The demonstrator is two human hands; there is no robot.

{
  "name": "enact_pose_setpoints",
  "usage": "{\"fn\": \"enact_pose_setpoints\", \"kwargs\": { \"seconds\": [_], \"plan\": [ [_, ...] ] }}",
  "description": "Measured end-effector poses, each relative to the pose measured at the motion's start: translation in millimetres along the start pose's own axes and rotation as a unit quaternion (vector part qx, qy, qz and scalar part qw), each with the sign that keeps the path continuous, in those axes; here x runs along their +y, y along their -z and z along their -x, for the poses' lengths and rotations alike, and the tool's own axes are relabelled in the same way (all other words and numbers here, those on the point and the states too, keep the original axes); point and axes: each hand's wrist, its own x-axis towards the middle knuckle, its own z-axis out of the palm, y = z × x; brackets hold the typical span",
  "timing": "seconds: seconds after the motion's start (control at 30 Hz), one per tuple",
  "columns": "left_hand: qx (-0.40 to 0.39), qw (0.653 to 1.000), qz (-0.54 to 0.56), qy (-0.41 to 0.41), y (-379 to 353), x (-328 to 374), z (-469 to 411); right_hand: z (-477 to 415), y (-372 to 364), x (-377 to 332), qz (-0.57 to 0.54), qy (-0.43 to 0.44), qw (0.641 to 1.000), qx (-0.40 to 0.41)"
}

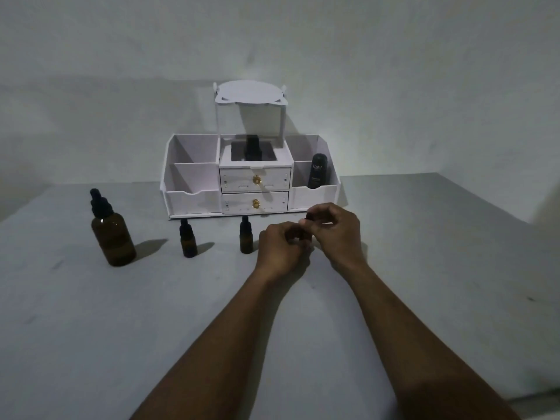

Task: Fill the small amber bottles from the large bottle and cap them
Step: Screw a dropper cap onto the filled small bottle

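A large amber bottle [113, 237] with a black dropper cap stands at the left of the table. Two small amber bottles, one [188, 242] and another [246, 236], stand capped in front of the organiser. My left hand [283, 250] curls round a third small bottle, which is almost wholly hidden by the fingers. My right hand [335, 228] sits just above and to the right of it, its fingertips pinching a small black cap [309, 218] at the bottle's top.
A white desk organiser [194, 174] with two drawers, a mirror and side compartments stands against the wall. A black tube marked Kahf [316, 171] stands in its right compartment. The grey table [121, 328] ends at the right.
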Motion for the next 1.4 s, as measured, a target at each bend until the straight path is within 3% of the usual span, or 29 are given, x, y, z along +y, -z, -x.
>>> {"fn": "enact_pose_setpoints", "kwargs": {
  "seconds": [0.53,0.87,1.27,1.4],
  "plan": [
    [0.005,0.985,0.150,0.080,-3.7,1.9,-2.6,0.1,2.0,1.1,0.001,0.007,1.000,-0.006],
    [0.009,1.000,0.000,-0.007,-0.4,-1.1,1.3,1.5,1.3,1.3,0.009,0.006,1.000,-0.012],
    [-0.054,0.993,0.099,0.039,54.8,-0.6,50.6,11.4,0.9,-36.7,-0.031,0.154,0.986,0.051],
    [-0.006,0.998,0.067,0.009,112.2,-9.1,71.0,24.5,-22.8,-75.0,-0.061,0.195,0.979,0.018]
  ]
}}
